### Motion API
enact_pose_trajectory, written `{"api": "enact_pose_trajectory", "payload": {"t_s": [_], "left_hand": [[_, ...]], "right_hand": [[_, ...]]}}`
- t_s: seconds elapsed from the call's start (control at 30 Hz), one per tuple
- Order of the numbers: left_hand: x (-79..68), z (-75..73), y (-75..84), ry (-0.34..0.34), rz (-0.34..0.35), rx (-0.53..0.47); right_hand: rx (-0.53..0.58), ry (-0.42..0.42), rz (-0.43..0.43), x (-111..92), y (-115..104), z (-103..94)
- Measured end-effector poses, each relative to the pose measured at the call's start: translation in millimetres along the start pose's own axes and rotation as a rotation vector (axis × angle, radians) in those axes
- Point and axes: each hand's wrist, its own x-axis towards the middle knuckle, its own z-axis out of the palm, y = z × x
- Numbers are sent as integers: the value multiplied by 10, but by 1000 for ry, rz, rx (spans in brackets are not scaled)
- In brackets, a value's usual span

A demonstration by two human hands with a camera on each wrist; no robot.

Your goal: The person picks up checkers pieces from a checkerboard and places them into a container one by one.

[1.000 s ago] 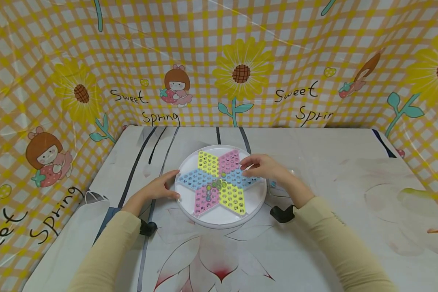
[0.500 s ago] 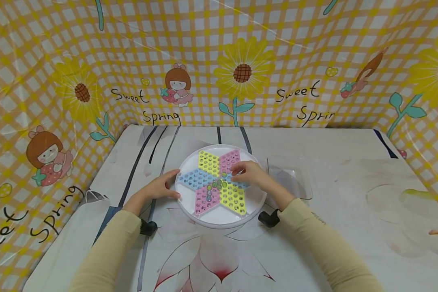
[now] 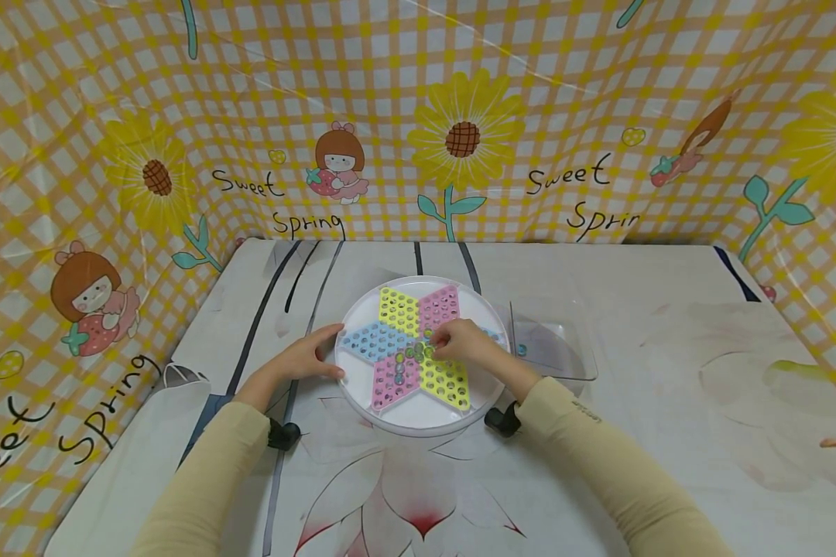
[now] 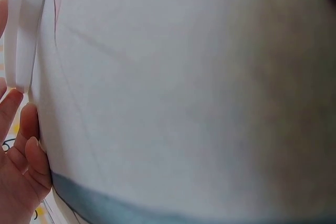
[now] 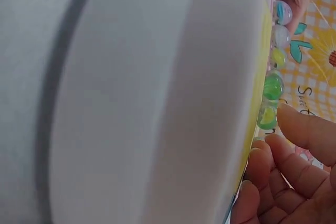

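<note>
A round white Chinese checkers board with a yellow, pink and blue star of holes lies on the table. Several glass marbles sit in its holes, in a line from the pink point to the centre. At the board's left rim, my left hand touches the edge with spread thumb and fingers. My right hand is over the board near its centre. In the right wrist view its thumb and forefinger pinch a green-yellow marble, beside a green marble on the board.
A clear plastic box stands to the right of the board, with a blue marble at its left side. A white-framed object lies at the table's left edge. Checked cloth hangs behind the table.
My right hand has moved left across the board, from the blue and pink points on the right to near the centre. The plastic box shows more fully. My left hand stays at the rim.
</note>
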Motion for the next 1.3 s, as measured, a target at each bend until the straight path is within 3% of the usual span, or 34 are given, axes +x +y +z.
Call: {"api": "enact_pose_trajectory", "payload": {"t_s": [0.6, 1.1, 1.3], "left_hand": [[-14, 4, 5, 2, -9, -2], [-4, 12, -4, 1, -4, 4], [1, 13, -11, 1, 3, -4]], "right_hand": [[-107, 32, -4, 5, -90, 73], [19, 53, -7, -24, -1, -37], [164, 47, 32, -52, 17, -110]]}}
